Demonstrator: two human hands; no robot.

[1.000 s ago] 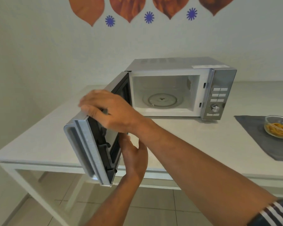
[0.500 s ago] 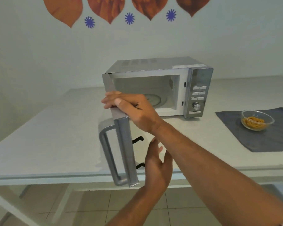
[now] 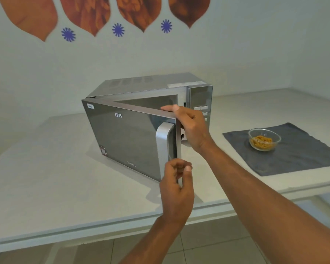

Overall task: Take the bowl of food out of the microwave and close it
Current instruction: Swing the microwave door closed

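The silver microwave [image 3: 149,83] stands on the white table [image 3: 51,180]. Its mirrored door [image 3: 126,138] is swung most of the way in, with a gap left at the handle side. My right hand [image 3: 193,128] grips the door's top free corner, fingers over the upper edge. My left hand [image 3: 176,189] is curled at the door's lower free corner, its thumb and fingers pinching the edge below the handle [image 3: 163,147]. The glass bowl of yellow food [image 3: 264,139] sits on a grey mat [image 3: 305,155] to the right, apart from both hands. The microwave's inside is hidden.
The control panel [image 3: 200,100] shows behind my right hand. The table's front edge [image 3: 103,227] runs below my arms, with tiled floor [image 3: 208,248] under it. A wall with orange and blue decals [image 3: 118,29] stands behind the microwave.
The door has swung from wide open to nearly shut, and its mirrored front now faces me. My right hand rode with its top corner; my left hand moved up onto the lower edge.
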